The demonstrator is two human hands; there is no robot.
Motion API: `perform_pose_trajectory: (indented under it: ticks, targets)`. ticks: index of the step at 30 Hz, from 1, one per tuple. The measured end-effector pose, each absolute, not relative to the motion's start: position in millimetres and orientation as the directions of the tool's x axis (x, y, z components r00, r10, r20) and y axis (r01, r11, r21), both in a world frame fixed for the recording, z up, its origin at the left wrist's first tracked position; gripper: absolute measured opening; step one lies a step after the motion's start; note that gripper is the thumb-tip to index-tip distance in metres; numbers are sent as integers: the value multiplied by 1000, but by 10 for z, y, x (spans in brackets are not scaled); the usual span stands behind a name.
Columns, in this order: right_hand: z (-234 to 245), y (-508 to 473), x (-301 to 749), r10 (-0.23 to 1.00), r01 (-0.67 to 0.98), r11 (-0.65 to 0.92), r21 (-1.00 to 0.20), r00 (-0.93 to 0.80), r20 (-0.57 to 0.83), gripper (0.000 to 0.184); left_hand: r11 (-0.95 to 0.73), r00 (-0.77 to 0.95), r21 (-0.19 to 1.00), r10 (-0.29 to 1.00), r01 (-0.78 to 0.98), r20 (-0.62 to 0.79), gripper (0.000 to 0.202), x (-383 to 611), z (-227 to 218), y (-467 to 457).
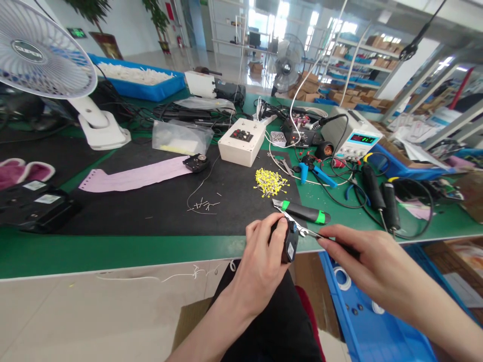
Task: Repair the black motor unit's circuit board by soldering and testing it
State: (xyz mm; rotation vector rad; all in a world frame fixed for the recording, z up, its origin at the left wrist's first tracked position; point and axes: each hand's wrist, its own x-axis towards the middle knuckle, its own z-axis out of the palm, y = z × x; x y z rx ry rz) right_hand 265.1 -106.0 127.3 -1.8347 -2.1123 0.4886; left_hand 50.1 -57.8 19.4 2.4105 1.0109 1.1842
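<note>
My left hand is closed around a small black part with a white label, held just over the bench's front edge. My right hand pinches metal tweezers whose tips reach the top of the black part. Behind them a black and green cutter lies on the black mat. A pile of small yellow components sits further back, and cut wire bits lie to its left.
A white fan stands far left. A white box with red buttons, a plastic bag, a pink strip, a power supply, soldering handles and cables crowd the green bench. Blue bin sits below right.
</note>
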Motion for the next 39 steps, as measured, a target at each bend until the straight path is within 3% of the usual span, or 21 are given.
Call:
perform_pose_trajectory:
  ticks: [7,15,22,31,34,37,39]
  targets:
    - [1279,-1030,2639,995,905,86,-417,-102,-17,26,-721,426,473,686,506,590,70,562,194,-577]
    - [1315,-946,2744,978,866,98,-491,-175,-112,27,-735,420,467,669,491,613,67,584,146,-552]
    - [1416,-883,2826,933,924,225,-308,-295,-205,20,-757,393,483,646,439,655,61,579,108,-513]
    - [1513,-757,2806,873,892,438,-109,-452,-183,18,-747,343,522,658,411,671,60,562,76,-471]
    - [1474,-770,2775,899,909,358,-215,-397,-184,19,-745,322,507,654,433,685,56,578,107,-491]
    - [1299,-854,2693,944,851,113,-513,-253,-212,26,-725,290,517,670,455,683,56,586,132,-506]
    - [1113,-937,2603,960,678,-76,-731,-150,-238,30,-713,284,536,684,451,672,59,574,134,-504]
